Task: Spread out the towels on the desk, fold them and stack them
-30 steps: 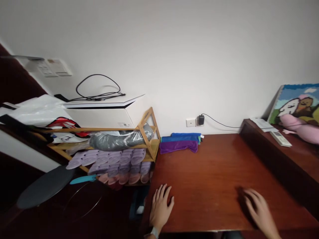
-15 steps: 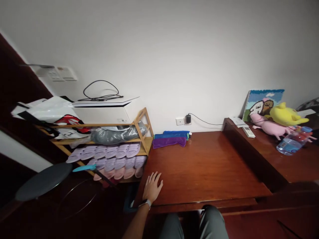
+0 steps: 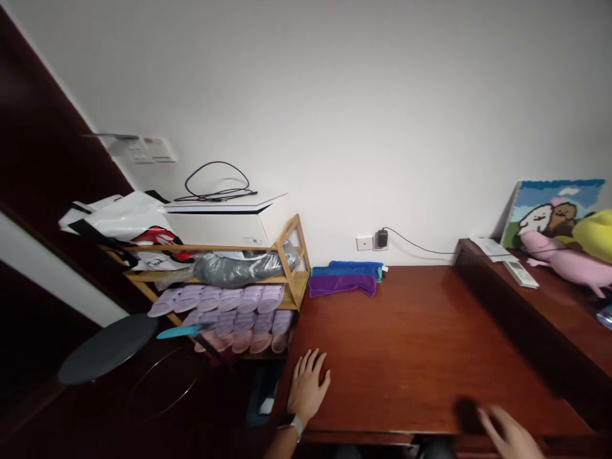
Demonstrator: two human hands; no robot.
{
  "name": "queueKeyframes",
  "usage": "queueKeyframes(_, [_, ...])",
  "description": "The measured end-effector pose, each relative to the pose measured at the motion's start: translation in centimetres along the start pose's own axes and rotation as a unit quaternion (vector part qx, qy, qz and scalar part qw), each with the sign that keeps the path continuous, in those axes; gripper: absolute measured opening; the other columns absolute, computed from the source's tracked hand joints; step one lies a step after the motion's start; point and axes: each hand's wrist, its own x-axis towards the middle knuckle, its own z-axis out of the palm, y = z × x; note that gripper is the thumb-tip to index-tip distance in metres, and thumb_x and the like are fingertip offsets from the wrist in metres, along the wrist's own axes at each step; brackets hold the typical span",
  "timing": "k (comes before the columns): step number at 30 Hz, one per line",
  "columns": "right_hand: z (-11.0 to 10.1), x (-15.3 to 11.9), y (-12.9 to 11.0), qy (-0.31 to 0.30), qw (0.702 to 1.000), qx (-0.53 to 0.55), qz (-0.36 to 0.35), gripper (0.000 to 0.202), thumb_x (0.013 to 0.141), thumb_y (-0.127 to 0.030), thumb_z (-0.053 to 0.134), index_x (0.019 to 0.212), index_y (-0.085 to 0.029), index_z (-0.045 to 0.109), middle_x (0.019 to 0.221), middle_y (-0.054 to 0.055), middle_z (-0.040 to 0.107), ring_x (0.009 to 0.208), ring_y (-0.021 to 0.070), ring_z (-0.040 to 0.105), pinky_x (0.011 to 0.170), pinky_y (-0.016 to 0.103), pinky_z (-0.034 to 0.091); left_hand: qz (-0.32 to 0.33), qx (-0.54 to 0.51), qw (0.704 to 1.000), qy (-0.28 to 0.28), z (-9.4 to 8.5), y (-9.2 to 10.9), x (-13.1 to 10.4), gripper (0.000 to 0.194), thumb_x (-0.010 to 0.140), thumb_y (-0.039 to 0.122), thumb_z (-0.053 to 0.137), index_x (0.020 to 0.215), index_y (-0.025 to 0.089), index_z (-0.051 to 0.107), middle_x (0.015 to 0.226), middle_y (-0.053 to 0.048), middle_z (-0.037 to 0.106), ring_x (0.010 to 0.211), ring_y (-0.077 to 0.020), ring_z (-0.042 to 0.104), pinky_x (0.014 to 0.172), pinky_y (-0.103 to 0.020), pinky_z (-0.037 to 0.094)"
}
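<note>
Back in view is the right hand (image 3: 511, 437), absent half a second ago, while the left hand (image 3: 306, 389) is still at the same corner of the desk (image 3: 396, 357). Taking clock directions from the desk's middle, the left hand lies at eight o'clock, palm down, fingers loosely spread and holding nothing. The right hand, at four o'clock by the near edge, is blurred and partly cut off; its thumb and fingers stand apart with nothing visible between them, and whether it touches the wood I cannot tell. The step in hand looks like a pause, with no object taken up. Handling the purple cloth (image 3: 342, 285) or the blue cloth (image 3: 356, 268) behind it, both at ten to eleven on the far edge, would call for a forward reach. Farther out, the black plug (image 3: 382, 238) sits near twelve, the remote (image 3: 522, 274) and pink toy (image 3: 568, 260) at two, the shoe rack (image 3: 300, 285) between nine and ten, and the stool (image 3: 109, 347) at nine.
</note>
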Motion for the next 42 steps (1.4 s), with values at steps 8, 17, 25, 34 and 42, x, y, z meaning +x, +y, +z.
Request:
queueKeyframes(8, [22.2,21.2,-17.5,-0.307,0.94,-0.076,-0.129,0.044,0.095,-0.023,0.047,0.132,-0.022,0.07,0.155,0.01,0.055,0.131,0.0247,0.056,0.113,0.036,0.042,-0.015,0.0,1.0,-0.023,0.6,-0.8,-0.7,0.049,0.096,0.032,0.055,0.145,0.036,0.06,0.154,-0.001,0.058,0.145,-0.0293,0.05,0.12,-0.054,0.042])
queueKeyframes(17, [29.3,23.9,-17.6,-0.251,0.955,-0.144,-0.069,0.038,0.099,-0.012,0.039,0.122,-0.012,0.068,0.127,0.023,0.065,0.115,0.0297,0.058,0.101,0.039,0.043,-0.021,0.004,0.999,-0.041,1.2,-1.5,-1.3,0.053,0.096,0.034,0.056,0.149,0.038,0.055,0.158,-0.001,0.054,0.146,-0.0307,0.048,0.117,-0.055,0.046])
queueKeyframes(25, [21.9,7.9,-16.7,-0.25,0.956,-0.094,-0.119,0.042,0.091,-0.008,0.05,0.129,-0.023,0.064,0.119,0.011,0.068,0.105,0.0242,0.07,0.092,0.031,0.052,-0.014,-0.008,1.0,-0.022,0.4,-0.7,-0.5,0.049,0.096,0.029,0.055,0.144,0.034,0.061,0.154,-0.003,0.059,0.145,-0.03,0.049,0.118,-0.054,0.043])
queueKeyframes(34, [12.5,-2.1,-18.0,-0.346,0.932,-0.103,-0.024,0.028,0.098,-0.029,0.052,0.121,-0.021,0.066,0.102,0.015,0.078,0.093,0.0305,0.078,0.078,0.034,0.055,0.036,-0.051,0.997,-0.042,-3.5,5.2,-0.4,0.033,0.097,0.021,0.047,0.114,0.023,0.075,0.11,-0.01,0.073,0.109,-0.0266,0.066,0.102,-0.046,0.051])
queueKeyframes(42, [11.3,-2.5,-18.3,-0.3,0.923,0.229,0.08,0.029,0.094,-0.047,0.048,0.092,-0.024,0.066,0.084,0.004,0.074,0.082,0.0238,0.072,0.078,0.033,0.051,-0.252,-0.502,0.824,-0.074,1.3,19.4,-10.4,0.054,0.095,0.069,0.044,0.089,0.023,0.071,0.075,-0.008,0.068,0.072,-0.0257,0.069,0.071,-0.04,0.054])
